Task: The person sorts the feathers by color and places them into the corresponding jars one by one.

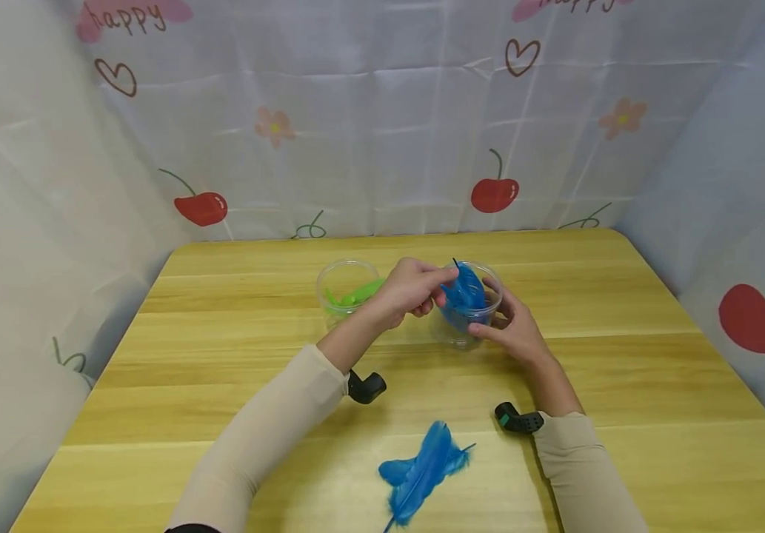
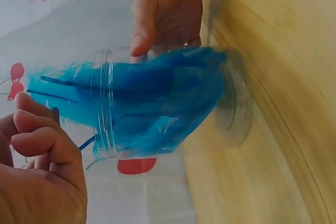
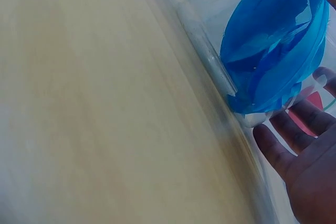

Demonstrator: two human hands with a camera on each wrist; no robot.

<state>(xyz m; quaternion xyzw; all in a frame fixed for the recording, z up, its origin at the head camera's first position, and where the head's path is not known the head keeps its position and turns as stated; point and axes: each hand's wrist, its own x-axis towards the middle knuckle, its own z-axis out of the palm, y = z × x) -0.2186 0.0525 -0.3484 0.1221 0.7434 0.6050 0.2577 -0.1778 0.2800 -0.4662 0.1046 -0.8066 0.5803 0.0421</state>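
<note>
Here the wooden worktop (image 1: 622, 355) carries two clear plastic jars side by side; the right jar (image 1: 467, 326), just past centre, is packed with blue feathers (image 1: 465, 292) whose long axes run up out of the mouth, quills topmost; the left jar (image 1: 345, 285), at its nine o'clock, holds green feathers (image 1: 358, 295). A loose bunch of blue feathers (image 1: 422, 474) lies at six o'clock, near the front edge, well apart from both jars. The left hand (image 1: 409, 290) reaches in from eight o'clock, nearer the feathers, its grip pinched on their tops at the rim; the right hand (image 1: 515, 326) steadies the jar wall from four o'clock, fingers (image 3: 286, 142) loosely spread against it rather than curled round.
</note>
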